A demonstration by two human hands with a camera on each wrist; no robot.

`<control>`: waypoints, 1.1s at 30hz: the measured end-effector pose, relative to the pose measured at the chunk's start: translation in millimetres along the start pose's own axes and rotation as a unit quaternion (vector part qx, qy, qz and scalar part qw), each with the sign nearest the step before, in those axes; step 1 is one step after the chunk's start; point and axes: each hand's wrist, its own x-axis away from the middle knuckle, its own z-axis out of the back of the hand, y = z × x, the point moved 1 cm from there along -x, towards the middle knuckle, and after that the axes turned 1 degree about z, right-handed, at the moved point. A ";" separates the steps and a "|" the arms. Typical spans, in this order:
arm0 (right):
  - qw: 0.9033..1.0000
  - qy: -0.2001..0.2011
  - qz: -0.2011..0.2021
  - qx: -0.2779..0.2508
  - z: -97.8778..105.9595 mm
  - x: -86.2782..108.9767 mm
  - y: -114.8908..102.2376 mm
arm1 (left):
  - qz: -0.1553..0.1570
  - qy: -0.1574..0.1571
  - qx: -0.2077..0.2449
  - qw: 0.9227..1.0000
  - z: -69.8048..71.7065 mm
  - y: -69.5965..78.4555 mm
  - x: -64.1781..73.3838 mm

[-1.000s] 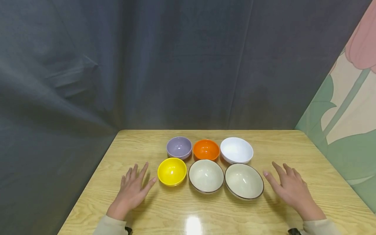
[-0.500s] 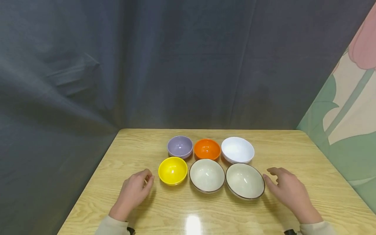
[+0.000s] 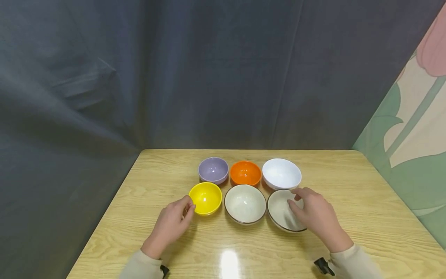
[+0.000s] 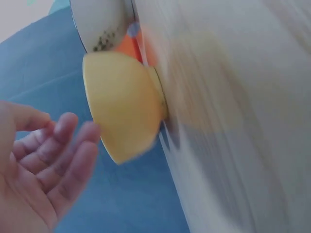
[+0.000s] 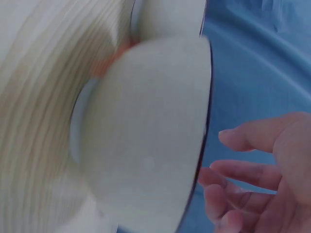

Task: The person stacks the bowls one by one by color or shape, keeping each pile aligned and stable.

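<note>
Beside the yellow bowl (image 3: 205,197) is my left hand (image 3: 171,220), its fingertips right at the near-left rim and its fingers loosely bent. In the left wrist view the yellow bowl (image 4: 119,102) stands upright on the table, with the left hand (image 4: 46,165) holding nothing. My right hand (image 3: 318,214) hovers over the right side of a cream bowl with a dark rim (image 3: 283,209). Thumb and fingers stand apart there. The right wrist view has the right hand (image 5: 255,179) close over that bowl's rim, with nothing between thumb and fingers. Part of this bowl is hidden under the hand.
A second dark-rimmed cream bowl (image 3: 245,203) stands in the middle of the front row. Behind are a purple bowl (image 3: 213,170), an orange bowl (image 3: 245,173) and a white bowl (image 3: 281,173). The wooden table (image 3: 156,170) ends at a dark curtain (image 3: 216,77).
Both hands have moved inward, the left to the yellow bowl's rim, the right from beside the right cream bowl to over it. Their spread fingers have bent. The bowls stay in place.
</note>
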 end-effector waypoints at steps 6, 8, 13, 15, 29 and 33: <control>1.000 0.008 0.027 -0.007 -10.1 -13.7 -19.0 | -0.064 -0.005 0.024 0.998 -5.3 18.5 -7.2; 0.999 0.007 0.037 -0.015 -13.8 -19.5 -25.3 | -0.070 -0.012 0.029 0.997 -7.6 24.1 -10.0; 0.997 -0.024 0.054 -0.054 -25.0 -35.4 -41.1 | -0.052 -0.046 0.026 0.997 -17.8 41.1 -10.2; 0.995 -0.044 0.057 -0.069 -29.3 -40.7 -46.2 | -0.041 -0.061 0.021 0.997 -23.8 48.3 -8.0; 0.989 -0.140 -0.026 -0.050 -56.3 -58.1 -50.4 | 0.077 -0.149 0.032 0.985 -58.2 61.7 -12.1; 0.988 -0.146 -0.043 -0.028 -62.4 -58.2 -50.3 | 0.093 -0.169 0.060 0.979 -66.3 63.2 -14.4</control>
